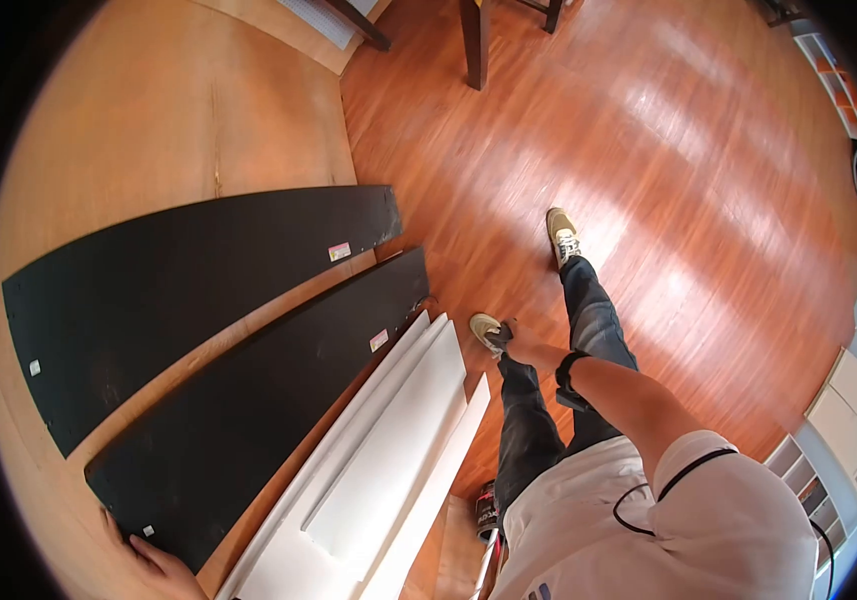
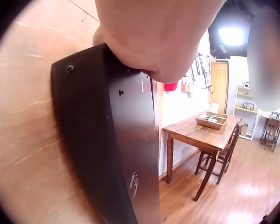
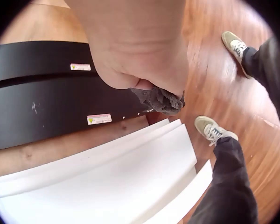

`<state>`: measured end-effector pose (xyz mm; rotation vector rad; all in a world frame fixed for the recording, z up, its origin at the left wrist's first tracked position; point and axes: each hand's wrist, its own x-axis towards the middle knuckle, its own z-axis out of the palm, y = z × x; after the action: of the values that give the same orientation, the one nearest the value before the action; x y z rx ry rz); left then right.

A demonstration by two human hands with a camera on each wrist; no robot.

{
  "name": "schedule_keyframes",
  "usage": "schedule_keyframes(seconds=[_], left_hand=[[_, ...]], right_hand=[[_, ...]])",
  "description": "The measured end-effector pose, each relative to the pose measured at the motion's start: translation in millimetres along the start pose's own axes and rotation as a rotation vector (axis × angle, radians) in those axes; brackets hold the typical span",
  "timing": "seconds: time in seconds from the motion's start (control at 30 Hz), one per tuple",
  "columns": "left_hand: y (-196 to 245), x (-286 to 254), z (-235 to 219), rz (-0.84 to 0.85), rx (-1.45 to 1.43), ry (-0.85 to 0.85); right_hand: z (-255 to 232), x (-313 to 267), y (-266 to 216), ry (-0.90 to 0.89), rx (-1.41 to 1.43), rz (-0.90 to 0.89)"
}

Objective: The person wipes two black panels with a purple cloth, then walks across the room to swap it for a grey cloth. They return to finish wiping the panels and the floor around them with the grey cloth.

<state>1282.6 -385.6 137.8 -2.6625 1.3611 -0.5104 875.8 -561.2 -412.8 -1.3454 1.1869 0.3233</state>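
My left hand [image 1: 164,572] grips the near end of a long black panel [image 1: 279,390], fingers at its edge beside a small white sticker. The wrist [image 2: 154,42] covers most of that hold in the left wrist view. This panel leans against a wooden surface, and a second black panel [image 1: 199,290] lies beyond it. Crumpled in my right hand [image 1: 525,345] is a dark grey cloth [image 3: 162,101], held low above the floor near one shoe. Pink-and-white labels [image 3: 99,119] mark both black panels toward their far ends.
Several white boards [image 1: 379,470] stand stacked beside the near black panel. Reddish wood floor [image 1: 669,200] stretches to the right. A wooden table [image 2: 203,133] carries a basket [image 2: 211,121], with a chair [image 2: 226,154] next to it. A dark can [image 1: 487,510] sits near my legs.
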Motion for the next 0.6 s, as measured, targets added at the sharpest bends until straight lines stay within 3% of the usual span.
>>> schedule_keyframes(seconds=[0.07,0.13,0.17,0.2,0.23,0.33,0.37,0.47,0.57,0.6], left_hand=[[47.8,5.6,-4.4,-0.002,0.129,0.016],[117.1,12.1,-4.8,0.286,0.719,-0.066],[138.0,20.4,17.5,0.462,0.548,-0.014],[125.2,5.3,38.0,0.415,0.498,-0.165],[121.8,5.8,54.4,0.394,0.586,-0.201],[117.4,12.1,85.4,0.394,0.833,-0.230],[115.2,12.3,94.5,0.406,0.851,-0.182],[121.7,26.0,116.5,0.444,0.926,-0.214],[122.1,33.3,131.7,0.429,0.937,-0.241],[123.0,33.1,134.3,0.433,0.964,-0.250]], right_hand=[[-19.6,11.7,-4.6,0.013,0.027,-0.014],[-40.4,14.8,-27.0,0.030,0.044,-0.041],[-47.0,13.4,-53.6,0.035,0.036,-0.051],[-45.7,15.9,-72.6,-0.007,0.043,-0.150],[-32.0,20.7,-87.5,-0.053,0.051,-0.248],[69.0,46.1,-127.4,0.018,0.257,-0.733],[89.5,39.4,-154.7,-0.088,0.306,-0.734],[160.3,19.6,-205.6,-0.137,0.505,-0.570],[202.1,28.7,-213.1,-0.172,0.572,-0.417],[215.1,46.8,-204.0,-0.067,0.494,-0.412]])
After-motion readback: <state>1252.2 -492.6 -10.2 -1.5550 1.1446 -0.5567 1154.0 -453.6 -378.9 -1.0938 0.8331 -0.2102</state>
